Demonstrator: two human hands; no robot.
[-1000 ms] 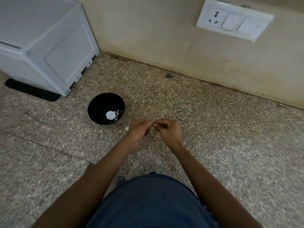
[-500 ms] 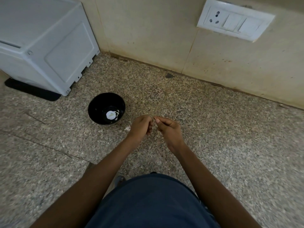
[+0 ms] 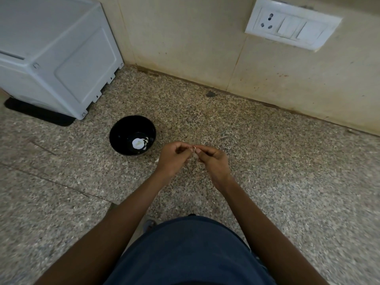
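Observation:
My left hand [image 3: 172,158] and my right hand [image 3: 213,161] meet fingertip to fingertip above the speckled stone counter [image 3: 267,161]. Together they pinch one small pale piece [image 3: 194,149], too small to identify; it looks like a garlic clove or its skin. A black bowl [image 3: 123,130] stands to the left of my hands, apart from them. Inside it lie a round white sticker and a few small pale peeled pieces [image 3: 146,140].
A white appliance [image 3: 53,56] on a black mat [image 3: 41,115] fills the back left corner. A beige tiled wall runs along the back with a white socket and switch plate [image 3: 292,24]. A small pale scrap [image 3: 157,160] lies by my left hand.
Both hands have stayed together at the same spot, lifting slightly. The fingers have shifted on the small piece between them. The bowl has not moved.

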